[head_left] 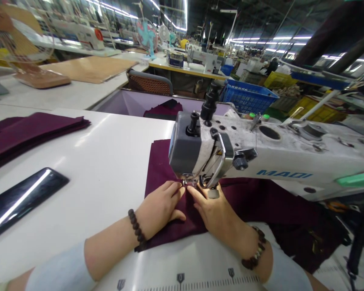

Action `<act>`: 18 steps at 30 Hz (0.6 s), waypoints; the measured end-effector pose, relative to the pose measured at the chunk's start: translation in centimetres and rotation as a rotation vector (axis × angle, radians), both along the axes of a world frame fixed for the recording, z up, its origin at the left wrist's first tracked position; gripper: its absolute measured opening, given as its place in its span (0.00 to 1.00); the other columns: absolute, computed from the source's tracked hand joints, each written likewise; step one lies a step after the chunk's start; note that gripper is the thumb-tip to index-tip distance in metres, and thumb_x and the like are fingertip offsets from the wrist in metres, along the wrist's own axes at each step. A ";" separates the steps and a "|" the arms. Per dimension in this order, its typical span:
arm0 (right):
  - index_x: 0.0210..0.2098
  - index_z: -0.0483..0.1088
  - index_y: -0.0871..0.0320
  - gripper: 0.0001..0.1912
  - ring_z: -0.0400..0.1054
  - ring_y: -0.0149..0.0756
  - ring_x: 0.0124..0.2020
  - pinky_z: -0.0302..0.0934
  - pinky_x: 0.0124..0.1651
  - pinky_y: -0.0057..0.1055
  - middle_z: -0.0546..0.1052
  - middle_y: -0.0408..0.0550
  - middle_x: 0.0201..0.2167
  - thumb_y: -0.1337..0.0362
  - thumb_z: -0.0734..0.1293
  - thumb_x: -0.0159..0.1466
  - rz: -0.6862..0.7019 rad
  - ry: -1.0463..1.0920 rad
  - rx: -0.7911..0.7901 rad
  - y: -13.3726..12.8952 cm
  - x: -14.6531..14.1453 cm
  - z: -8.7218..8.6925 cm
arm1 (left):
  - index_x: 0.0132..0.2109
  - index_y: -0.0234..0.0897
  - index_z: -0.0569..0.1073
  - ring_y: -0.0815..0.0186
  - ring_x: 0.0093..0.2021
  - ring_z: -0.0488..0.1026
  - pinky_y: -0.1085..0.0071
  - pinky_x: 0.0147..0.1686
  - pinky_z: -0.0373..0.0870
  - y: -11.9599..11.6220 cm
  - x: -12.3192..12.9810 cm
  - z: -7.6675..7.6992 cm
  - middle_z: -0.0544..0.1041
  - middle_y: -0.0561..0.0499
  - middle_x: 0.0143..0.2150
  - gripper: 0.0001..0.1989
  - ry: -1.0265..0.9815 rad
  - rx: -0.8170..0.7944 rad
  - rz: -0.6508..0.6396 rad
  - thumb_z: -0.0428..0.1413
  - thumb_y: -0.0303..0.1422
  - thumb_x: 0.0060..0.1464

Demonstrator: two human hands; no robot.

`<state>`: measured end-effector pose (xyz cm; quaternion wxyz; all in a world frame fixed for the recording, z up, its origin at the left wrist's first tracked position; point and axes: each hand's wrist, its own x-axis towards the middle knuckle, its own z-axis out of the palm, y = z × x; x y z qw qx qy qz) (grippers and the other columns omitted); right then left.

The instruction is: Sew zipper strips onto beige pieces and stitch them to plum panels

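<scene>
Maroon fabric point(160, 161) lies under the head of a white sewing machine point(279, 157) and stretches off to the right below its arm. My left hand point(162, 206) rests flat on the fabric left of the presser foot point(188, 182), fingers stretched forward. On the right of the foot, my right hand point(216, 206) presses the fabric, its index finger pointing at the needle area. Part of its fingers is hidden behind the machine's needle guard. Both hands' fingertips are close together beside the foot.
A stack of maroon fabric pieces point(33, 133) lies at the left of the white table point(109, 161), near a glossy black panel point(24, 200). Behind the machine stand a lilac bin point(127, 101) with maroon cloth and a blue basket point(248, 97). A brown fan point(36, 76) stands back left.
</scene>
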<state>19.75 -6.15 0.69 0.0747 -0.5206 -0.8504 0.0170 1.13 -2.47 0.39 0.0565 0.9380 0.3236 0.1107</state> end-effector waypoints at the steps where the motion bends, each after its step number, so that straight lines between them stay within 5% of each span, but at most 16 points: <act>1: 0.56 0.59 0.55 0.22 0.55 0.47 0.56 0.49 0.57 0.52 0.64 0.52 0.55 0.70 0.58 0.62 -0.002 -0.012 0.010 0.0 -0.1 -0.2 | 0.48 0.25 0.68 0.55 0.46 0.67 0.61 0.49 0.66 -0.1 0.1 0.0 0.71 0.40 0.43 0.30 0.002 0.005 0.006 0.59 0.46 0.43; 18: 0.57 0.57 0.59 0.22 0.53 0.44 0.58 0.47 0.58 0.50 0.64 0.54 0.54 0.70 0.57 0.63 0.011 -0.011 -0.045 0.4 -0.1 -0.3 | 0.49 0.24 0.68 0.54 0.44 0.67 0.62 0.46 0.67 -0.6 0.7 -0.4 0.71 0.39 0.44 0.32 -0.005 0.076 0.052 0.59 0.45 0.43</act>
